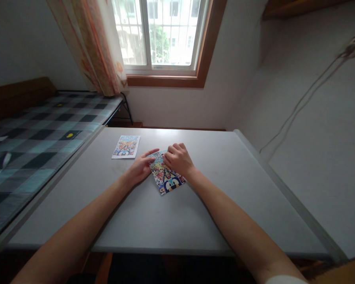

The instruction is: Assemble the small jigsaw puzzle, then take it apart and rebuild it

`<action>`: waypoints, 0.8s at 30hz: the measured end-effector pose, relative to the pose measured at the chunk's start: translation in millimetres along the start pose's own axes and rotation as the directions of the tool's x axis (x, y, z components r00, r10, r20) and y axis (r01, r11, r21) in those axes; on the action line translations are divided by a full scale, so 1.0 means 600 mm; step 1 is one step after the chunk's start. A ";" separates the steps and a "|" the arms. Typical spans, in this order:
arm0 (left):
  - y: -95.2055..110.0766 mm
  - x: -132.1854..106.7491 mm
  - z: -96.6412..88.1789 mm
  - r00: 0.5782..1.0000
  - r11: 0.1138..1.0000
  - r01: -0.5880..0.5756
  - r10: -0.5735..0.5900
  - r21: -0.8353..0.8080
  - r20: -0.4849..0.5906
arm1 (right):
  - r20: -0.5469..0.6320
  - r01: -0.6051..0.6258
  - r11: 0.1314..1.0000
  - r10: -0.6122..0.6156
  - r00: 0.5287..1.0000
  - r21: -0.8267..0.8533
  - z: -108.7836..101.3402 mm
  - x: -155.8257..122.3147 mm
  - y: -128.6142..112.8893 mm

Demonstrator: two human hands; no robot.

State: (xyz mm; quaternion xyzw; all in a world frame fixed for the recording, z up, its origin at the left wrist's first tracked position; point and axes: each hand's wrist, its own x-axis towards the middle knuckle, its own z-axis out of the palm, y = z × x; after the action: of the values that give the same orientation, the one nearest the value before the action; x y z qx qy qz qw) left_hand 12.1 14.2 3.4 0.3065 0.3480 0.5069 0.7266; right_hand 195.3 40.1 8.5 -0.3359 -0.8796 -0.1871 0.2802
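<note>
Both the left hand (pixel 140 169) and right hand (pixel 178 159) press a colourful card (pixel 166 177) flat on the grey table (pixel 225 189).

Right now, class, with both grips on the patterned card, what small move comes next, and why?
Probably the right grip should lift the far edge of the card while the left grip pins its left side: the right fingers are curled over that far end, the left forefinger touches the side edge, and the card lies flat on the table.
</note>
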 end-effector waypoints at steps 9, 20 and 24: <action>0.002 0.001 -0.003 1.000 1.000 -0.013 0.013 0.015 0.014 | 0.050 -0.015 0.999 0.013 0.999 0.045 -0.002 -0.001 -0.002; 0.010 -0.003 -0.001 1.000 0.988 0.026 -0.025 0.152 -0.007 | 0.103 0.154 0.979 -0.168 0.980 0.131 0.000 -0.002 -0.002; 0.011 -0.003 -0.003 1.000 0.985 0.013 -0.017 0.175 0.023 | 0.087 0.167 0.981 -0.175 0.981 0.099 0.000 -0.003 -0.002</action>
State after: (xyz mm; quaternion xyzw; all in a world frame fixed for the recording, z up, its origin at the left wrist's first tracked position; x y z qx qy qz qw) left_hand 6.5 14.6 8.0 0.3727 0.3843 0.4652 0.7049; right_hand 195.5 38.4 7.0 -0.2543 -0.9252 -0.1539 0.2358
